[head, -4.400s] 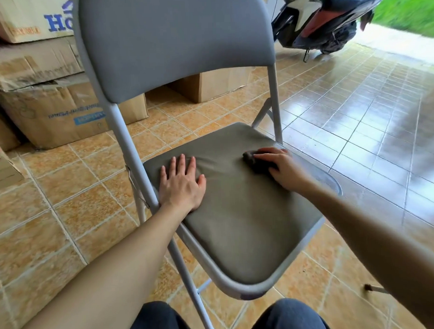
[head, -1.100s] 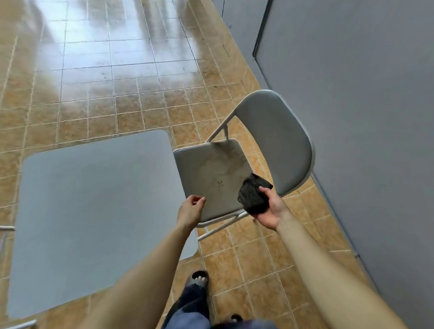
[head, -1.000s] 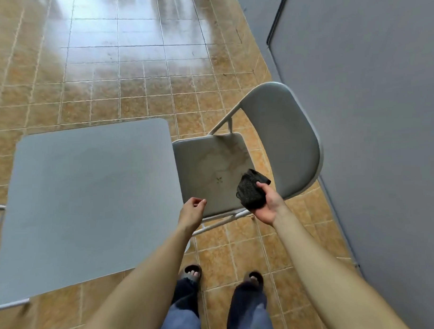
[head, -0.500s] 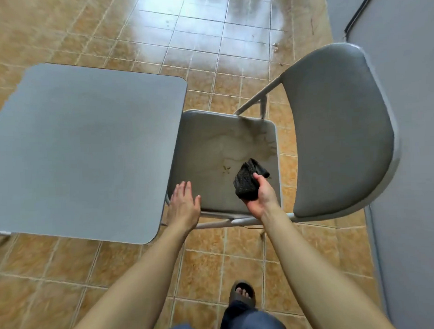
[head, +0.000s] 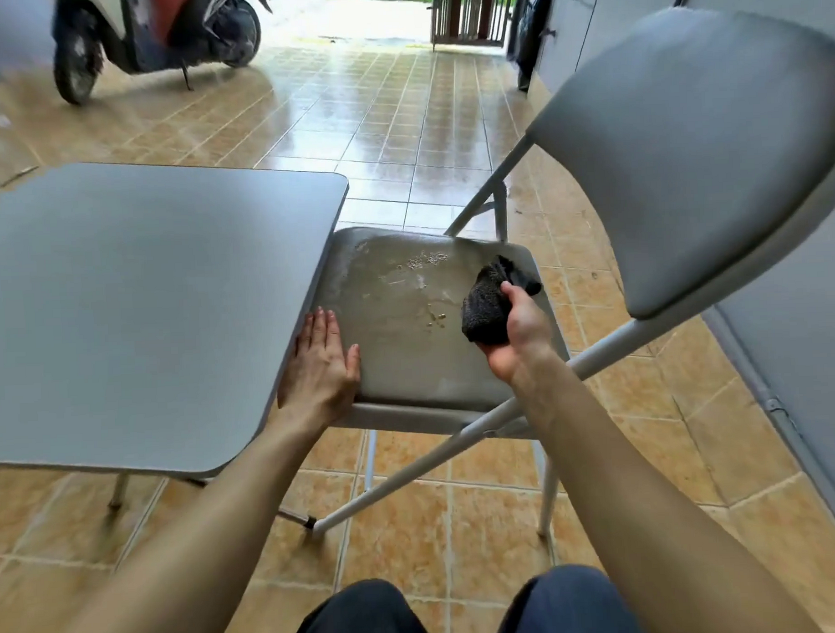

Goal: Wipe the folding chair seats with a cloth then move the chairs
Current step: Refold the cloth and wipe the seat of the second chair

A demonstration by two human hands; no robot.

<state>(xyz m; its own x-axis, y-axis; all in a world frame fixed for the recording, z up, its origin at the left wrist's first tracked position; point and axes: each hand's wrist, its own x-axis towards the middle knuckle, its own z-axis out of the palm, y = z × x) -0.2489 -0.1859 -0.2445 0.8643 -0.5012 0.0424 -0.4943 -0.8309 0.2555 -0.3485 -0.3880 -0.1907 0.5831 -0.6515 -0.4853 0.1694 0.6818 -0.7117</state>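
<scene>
Dusty, crumb-speckled grey chair seat

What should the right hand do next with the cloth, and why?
Probably lower the cloth onto the seat and sweep across it: crumbs and pale smears still show there, the right hand holds the cloth bunched, and the left hand lies flat on the edge.

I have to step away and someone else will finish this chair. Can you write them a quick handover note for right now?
Left hand: flat and open on the near left edge of the chair seat, steadying it.
Right hand: gripping the dark cloth at the seat's right side.
Seat is dirty, with smears and bits of debris, beside the grey table.
Left: wipe this seat, then move the chair.
</scene>
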